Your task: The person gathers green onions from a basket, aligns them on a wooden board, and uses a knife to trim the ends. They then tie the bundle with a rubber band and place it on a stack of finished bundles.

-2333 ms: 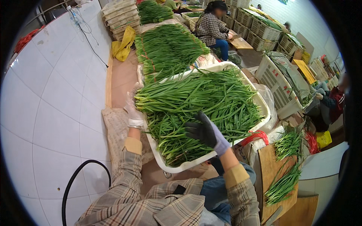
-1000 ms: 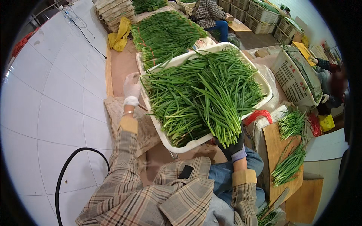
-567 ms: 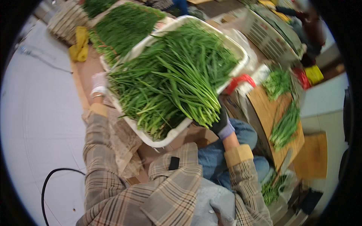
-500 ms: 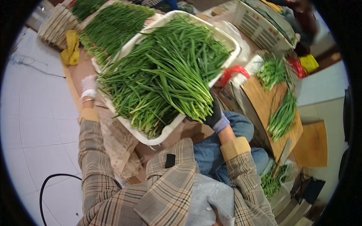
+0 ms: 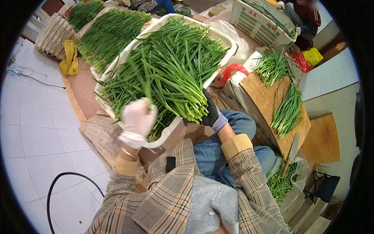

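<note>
So I was sitting on the floor with this big white plastic tray [image 5: 225, 38] in front of my knees, heaped with long green chive stalks [image 5: 171, 66] lying mostly lengthwise, cut ends toward me. My left hand [image 5: 136, 121], in a thin white glove, was up over the near rim of the tray with the fingers curled closed around a few stalks, which stood up out of the pile from my fist. My right hand [image 5: 211, 113], in a dark glove with a purple cuff, was at the near right edge of the tray, tucked under a thick bundle of stalks that hung over the rim; the greens covered most of the fingers, so I couldn't tell how tightly it was closed, only that it was right against that bundle. Off to my right sat a slanted brown wooden board [image 5: 269, 105] with two smaller bunches of chives [image 5: 287, 111] laid on it, and a knife with a pale blade [image 5: 293, 146] rested near its lower edge. Behind the tray there was another flat spread of green chives [image 5: 111, 33], a crumpled yellow cloth [image 5: 71, 58] just beside that, and a white slotted plastic crate [image 5: 259, 23] further back on the right. A thin black cable [image 5: 62, 183] looped over the white floor tiles [image 5: 35, 136] on my left.
</note>
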A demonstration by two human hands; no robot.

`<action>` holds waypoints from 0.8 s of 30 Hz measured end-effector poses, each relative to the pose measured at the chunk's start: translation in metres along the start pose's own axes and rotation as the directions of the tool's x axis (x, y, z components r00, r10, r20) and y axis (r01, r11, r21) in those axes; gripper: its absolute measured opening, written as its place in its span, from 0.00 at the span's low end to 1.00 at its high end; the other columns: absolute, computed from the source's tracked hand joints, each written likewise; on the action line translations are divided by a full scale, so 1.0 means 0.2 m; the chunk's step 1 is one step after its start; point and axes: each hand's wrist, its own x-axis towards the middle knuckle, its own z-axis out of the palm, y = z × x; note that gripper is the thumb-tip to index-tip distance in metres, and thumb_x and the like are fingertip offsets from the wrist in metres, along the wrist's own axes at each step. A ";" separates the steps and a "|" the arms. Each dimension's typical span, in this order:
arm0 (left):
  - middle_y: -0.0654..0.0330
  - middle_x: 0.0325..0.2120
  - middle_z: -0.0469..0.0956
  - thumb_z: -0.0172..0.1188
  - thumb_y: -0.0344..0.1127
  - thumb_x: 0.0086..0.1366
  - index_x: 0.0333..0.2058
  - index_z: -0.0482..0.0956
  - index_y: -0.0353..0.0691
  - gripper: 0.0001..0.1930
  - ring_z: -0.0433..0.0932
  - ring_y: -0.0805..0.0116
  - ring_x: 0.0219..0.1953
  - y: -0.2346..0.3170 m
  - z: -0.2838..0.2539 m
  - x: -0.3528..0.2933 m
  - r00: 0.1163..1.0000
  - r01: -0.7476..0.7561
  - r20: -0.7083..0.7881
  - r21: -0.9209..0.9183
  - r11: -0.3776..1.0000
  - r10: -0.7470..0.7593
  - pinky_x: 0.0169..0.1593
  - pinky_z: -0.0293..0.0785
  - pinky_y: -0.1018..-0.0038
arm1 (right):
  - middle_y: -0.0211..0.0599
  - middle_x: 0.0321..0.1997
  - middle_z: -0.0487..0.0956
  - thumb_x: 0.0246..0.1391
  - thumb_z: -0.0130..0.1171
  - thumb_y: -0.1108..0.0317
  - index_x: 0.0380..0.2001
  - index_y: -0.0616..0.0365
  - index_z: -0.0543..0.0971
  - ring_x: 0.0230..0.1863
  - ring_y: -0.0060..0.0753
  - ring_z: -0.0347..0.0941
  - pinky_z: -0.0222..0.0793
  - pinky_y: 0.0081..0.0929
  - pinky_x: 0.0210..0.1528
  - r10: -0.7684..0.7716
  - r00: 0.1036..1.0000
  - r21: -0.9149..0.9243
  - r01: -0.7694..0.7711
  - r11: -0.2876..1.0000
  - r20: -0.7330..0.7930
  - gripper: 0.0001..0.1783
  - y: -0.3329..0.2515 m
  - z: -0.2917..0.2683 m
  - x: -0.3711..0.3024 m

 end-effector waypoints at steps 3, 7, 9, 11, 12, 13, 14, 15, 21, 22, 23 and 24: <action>0.54 0.24 0.73 0.59 0.35 0.52 0.30 0.73 0.38 0.09 0.73 0.54 0.30 0.16 0.21 -0.06 0.966 -0.260 -0.047 -0.133 0.956 0.256 0.35 0.69 0.63 | 0.41 0.51 0.74 0.55 0.43 0.37 0.55 0.52 0.68 0.46 0.44 0.74 0.69 0.54 0.49 -0.007 0.995 -0.016 0.005 1.000 -0.099 0.35 0.01 -0.04 0.01; 0.57 0.31 0.75 0.58 0.31 0.55 0.38 0.71 0.35 0.12 0.75 0.61 0.36 0.09 0.24 -0.11 0.979 -0.108 0.090 -0.534 0.839 0.183 0.42 0.70 0.69 | 0.38 0.54 0.73 0.57 0.44 0.41 0.55 0.51 0.69 0.50 0.40 0.72 0.69 0.43 0.53 -0.024 0.991 -0.002 0.024 1.000 -0.133 0.32 0.00 -0.08 -0.02; 0.59 0.34 0.76 0.57 0.31 0.57 0.39 0.72 0.36 0.11 0.76 0.67 0.39 0.04 0.24 -0.12 0.970 0.110 0.215 -0.809 0.577 0.116 0.46 0.70 0.73 | 0.38 0.55 0.72 0.58 0.42 0.41 0.55 0.51 0.68 0.52 0.40 0.70 0.65 0.45 0.57 -0.076 0.978 0.029 0.083 0.996 -0.197 0.31 0.00 -0.06 -0.02; 0.61 0.32 0.77 0.56 0.32 0.61 0.39 0.73 0.37 0.09 0.77 0.73 0.38 -0.06 0.31 -0.14 0.942 0.300 0.334 -0.882 0.364 0.033 0.45 0.72 0.75 | 0.38 0.55 0.72 0.58 0.42 0.42 0.55 0.52 0.68 0.52 0.41 0.70 0.65 0.45 0.56 -0.107 0.963 -0.020 0.105 0.994 -0.246 0.31 0.01 -0.02 -0.04; 0.61 0.33 0.77 0.55 0.33 0.62 0.39 0.73 0.37 0.08 0.76 0.72 0.39 -0.07 0.29 -0.13 0.923 0.348 0.383 -0.871 0.346 0.035 0.46 0.72 0.75 | 0.39 0.54 0.72 0.58 0.42 0.43 0.55 0.52 0.68 0.52 0.42 0.70 0.66 0.45 0.55 -0.069 0.977 0.010 0.073 0.997 -0.200 0.30 -0.01 -0.04 -0.05; 0.60 0.34 0.76 0.53 0.33 0.63 0.38 0.72 0.36 0.08 0.75 0.72 0.41 -0.10 0.26 -0.12 0.901 0.397 0.432 -0.856 0.330 0.037 0.47 0.71 0.75 | 0.40 0.54 0.72 0.58 0.43 0.43 0.55 0.52 0.69 0.51 0.43 0.70 0.67 0.46 0.54 -0.095 0.974 0.019 0.101 0.995 -0.204 0.30 0.01 -0.09 -0.04; 0.60 0.34 0.77 0.53 0.35 0.64 0.38 0.72 0.36 0.09 0.76 0.72 0.40 -0.13 0.27 -0.13 0.867 0.460 0.494 -0.840 0.288 0.056 0.46 0.71 0.76 | 0.40 0.54 0.72 0.58 0.43 0.42 0.55 0.52 0.68 0.52 0.43 0.70 0.67 0.47 0.54 -0.109 0.969 0.008 0.114 0.993 -0.222 0.31 0.01 -0.08 -0.05; 0.60 0.33 0.78 0.53 0.37 0.64 0.38 0.73 0.35 0.11 0.77 0.73 0.35 -0.19 0.25 -0.13 0.816 0.482 0.569 -0.770 0.418 0.107 0.43 0.73 0.76 | 0.40 0.55 0.72 0.58 0.42 0.42 0.56 0.52 0.68 0.52 0.44 0.70 0.68 0.47 0.54 -0.128 0.962 -0.002 0.131 0.991 -0.242 0.31 0.02 -0.07 -0.04; 0.55 0.32 0.81 0.49 0.55 0.64 0.39 0.78 0.33 0.27 0.80 0.69 0.32 -0.31 0.24 -0.08 0.578 0.717 0.816 -0.519 0.464 0.019 0.37 0.74 0.80 | 0.39 0.54 0.73 0.58 0.43 0.42 0.55 0.52 0.69 0.50 0.42 0.71 0.70 0.45 0.51 -0.077 0.974 -0.008 0.077 0.997 -0.213 0.30 0.00 -0.06 -0.03; 0.52 0.37 0.80 0.49 0.57 0.63 0.44 0.74 0.30 0.30 0.80 0.65 0.36 -0.28 0.29 -0.10 0.638 0.706 0.770 -0.591 0.389 0.014 0.39 0.75 0.77 | 0.38 0.53 0.73 0.58 0.44 0.43 0.54 0.52 0.70 0.49 0.41 0.72 0.70 0.44 0.50 -0.079 0.974 -0.012 0.078 0.997 -0.210 0.30 0.00 -0.10 -0.03; 0.49 0.43 0.77 0.49 0.59 0.62 0.50 0.70 0.31 0.33 0.78 0.64 0.39 -0.25 0.33 -0.12 0.677 0.706 0.733 -0.624 0.335 -0.063 0.41 0.75 0.74 | 0.38 0.52 0.74 0.58 0.45 0.43 0.54 0.52 0.70 0.49 0.40 0.72 0.71 0.43 0.49 -0.073 0.979 -0.013 0.072 0.997 -0.189 0.29 0.01 -0.10 0.00; 0.49 0.44 0.76 0.50 0.59 0.62 0.50 0.69 0.32 0.33 0.78 0.64 0.40 -0.21 0.37 -0.12 0.685 0.720 0.724 -0.657 0.222 -0.079 0.41 0.75 0.73 | 0.37 0.52 0.74 0.58 0.45 0.44 0.54 0.52 0.70 0.48 0.39 0.73 0.71 0.41 0.49 -0.098 0.975 -0.038 0.092 0.995 -0.198 0.29 0.01 -0.09 0.01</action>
